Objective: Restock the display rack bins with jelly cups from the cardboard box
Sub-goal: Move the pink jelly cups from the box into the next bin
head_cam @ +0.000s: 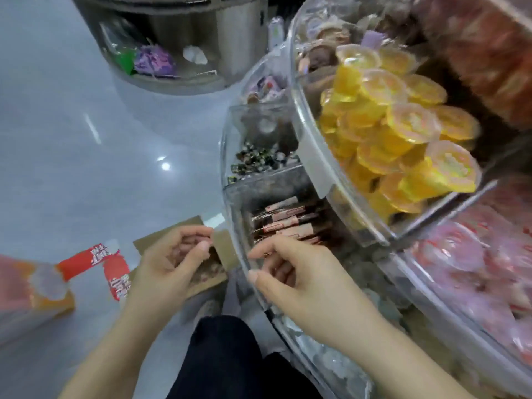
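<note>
Left hand (172,260) at seven o'clock, fingers curled loosely, empty, over brown cardboard box (221,251), right hand (299,280) at five o'clock, half-curled, empty, yellow jelly cups (403,133) heaped in clear curved rack bin (313,151) at two o'clock

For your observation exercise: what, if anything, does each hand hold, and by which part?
Left hand: fingers curled over the cardboard box, but any grip is hidden, so it cannot be told. Right hand: nothing visible between its fingers.

Two hands (172,263), one cardboard box (207,254), yellow jelly cups (403,131) uncountable
</note>
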Motion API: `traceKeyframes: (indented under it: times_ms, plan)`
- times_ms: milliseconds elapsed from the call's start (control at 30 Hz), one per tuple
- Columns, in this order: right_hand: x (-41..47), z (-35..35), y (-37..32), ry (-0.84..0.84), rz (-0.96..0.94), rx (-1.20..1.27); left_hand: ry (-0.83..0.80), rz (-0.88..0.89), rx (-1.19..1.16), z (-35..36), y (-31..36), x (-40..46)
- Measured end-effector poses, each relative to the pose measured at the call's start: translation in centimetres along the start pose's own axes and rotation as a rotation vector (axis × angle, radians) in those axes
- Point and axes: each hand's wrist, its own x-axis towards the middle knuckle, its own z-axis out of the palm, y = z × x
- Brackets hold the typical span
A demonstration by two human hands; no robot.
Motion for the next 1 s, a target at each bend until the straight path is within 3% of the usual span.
traceKeyframes:
  times_ms: [133, 233, 400, 567, 667, 833, 900, 1000]
  plan:
    - [5.5, 10.6, 3.2, -0.302, 0.019, -0.255, 0.219, -0.294, -0.068, -7.0, -8.8, 0.5]
    - [9.8, 18.4, 7.8, -0.489, 0.124, -0.356, 0.27, -0.488, -0.004, -11.0, -16.7, 1.2]
    - [18.5, 29.7, 18.2, -0.547, 0.447, -0.294, 0.226, -0.689, 0.057, -13.9, -30.4, 4.6]
    - [27.6, 39.7, 30.3, -0.435, 0.672, -0.25, 0.118, -0.85, 0.075, -12.0, -45.2, 10.3]
    - [31.9, 45.0, 38.9, -0.513, 0.613, -0.399, 0.14, -0.892, 0.077, -9.2, -54.2, 14.4]
    - [35.8, 50.1, 50.1, -0.748, 0.529, -0.873, 0.012, -1.077, 0.064, -3.9, -65.9, 19.2]
    - [36.2, 50.9, 52.5, -0.789, 0.596, -0.889, -0.013, -1.15, 0.105, -2.2, -68.7, 20.2]
    - [36.4, 52.4, 54.1, -0.888, 0.719, -0.777, 0.076, -1.172, 0.071, -0.8, -71.5, 21.5]
